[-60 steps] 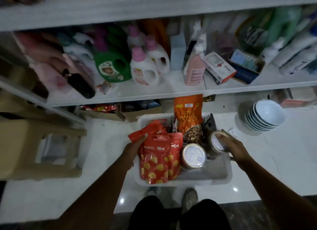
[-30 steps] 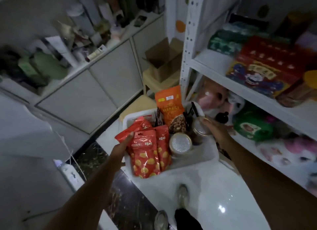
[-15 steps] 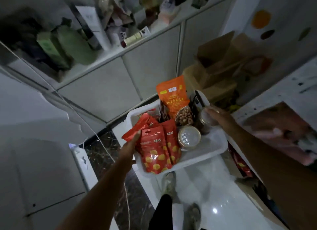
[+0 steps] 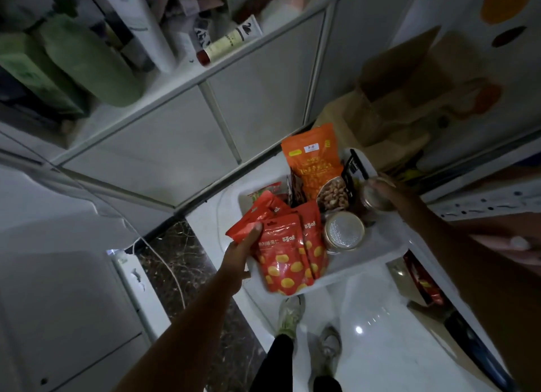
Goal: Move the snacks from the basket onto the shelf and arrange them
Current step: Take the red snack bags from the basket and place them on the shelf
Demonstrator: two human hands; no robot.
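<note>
We hold a white basket in front of us with both hands, above a glossy white floor where our two shoes show below it. Our left hand grips the basket's near-left edge, the thumb pressed on a red snack pouch that leans over that rim. Our right hand closes on the far-right side of the basket, fingers lying over the top of a jar that is mostly hidden.

Inside the basket, two red pouches with yellow dots stand at the near-left. Just right of them sits a round jar with a silvery lid. At the far side an orange bag of nuts stands upright, with a dark packet just beside it on the right.

To the far left, a white cabinet carries cluttered bottles on top. An open cardboard box sits beyond the basket. A white shelf edge crosses at the right.
</note>
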